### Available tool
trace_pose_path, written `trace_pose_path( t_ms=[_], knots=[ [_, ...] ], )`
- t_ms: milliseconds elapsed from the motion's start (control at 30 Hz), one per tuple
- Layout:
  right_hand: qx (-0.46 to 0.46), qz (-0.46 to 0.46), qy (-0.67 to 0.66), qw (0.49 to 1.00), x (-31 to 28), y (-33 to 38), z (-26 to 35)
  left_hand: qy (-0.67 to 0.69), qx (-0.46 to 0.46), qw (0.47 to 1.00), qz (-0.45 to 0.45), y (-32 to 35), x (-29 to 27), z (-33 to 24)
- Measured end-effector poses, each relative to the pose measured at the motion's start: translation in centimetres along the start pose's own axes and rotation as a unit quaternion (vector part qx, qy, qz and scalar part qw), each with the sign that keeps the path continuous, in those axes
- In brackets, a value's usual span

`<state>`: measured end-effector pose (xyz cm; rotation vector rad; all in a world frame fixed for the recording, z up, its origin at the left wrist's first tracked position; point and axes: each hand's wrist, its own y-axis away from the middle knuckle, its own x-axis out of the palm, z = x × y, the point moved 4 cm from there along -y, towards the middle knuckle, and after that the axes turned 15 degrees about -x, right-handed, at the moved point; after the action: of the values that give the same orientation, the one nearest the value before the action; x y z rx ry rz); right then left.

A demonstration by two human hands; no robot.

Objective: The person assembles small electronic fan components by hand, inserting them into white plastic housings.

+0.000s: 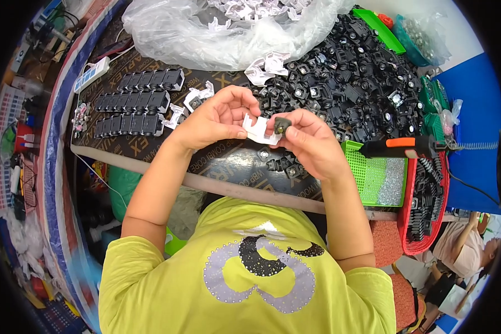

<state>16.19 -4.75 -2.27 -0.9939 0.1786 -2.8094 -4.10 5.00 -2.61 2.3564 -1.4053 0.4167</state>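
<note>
Over the dark worktable (222, 164), my left hand (220, 119) pinches a white plastic housing (257, 130) by its left end. My right hand (312, 139) holds a small black plastic part (282, 125) between thumb and fingers, close to the housing's right end; whether the two touch I cannot tell. Left of my left hand lie more white housings (199, 96), one with a black piece in it. Beyond my right hand spreads a heap of black parts (339, 83). Several loose black parts (286, 165) lie just below my hands.
Rows of black assembled units (131, 123) stand at the left. A clear plastic bag (167, 33) of white housings is at the back. To the right are a green basket (353, 167), an orange-and-black power screwdriver (401, 146) and a red basket (409, 245). People sit at far right.
</note>
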Motion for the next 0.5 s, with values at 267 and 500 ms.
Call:
trace_pose_path(
  t_ms=[267,500],
  knots=[
    [-0.111,-0.023,0.139,0.984,1.5,0.8,0.1,0.051,0.054,0.993,-0.087,0.2,3.9,2.3],
    [-0.054,-0.058,0.075,0.994,1.7,1.1,1.4,0.169,0.002,0.978,-0.118,0.1,4.1,2.8]
  ],
)
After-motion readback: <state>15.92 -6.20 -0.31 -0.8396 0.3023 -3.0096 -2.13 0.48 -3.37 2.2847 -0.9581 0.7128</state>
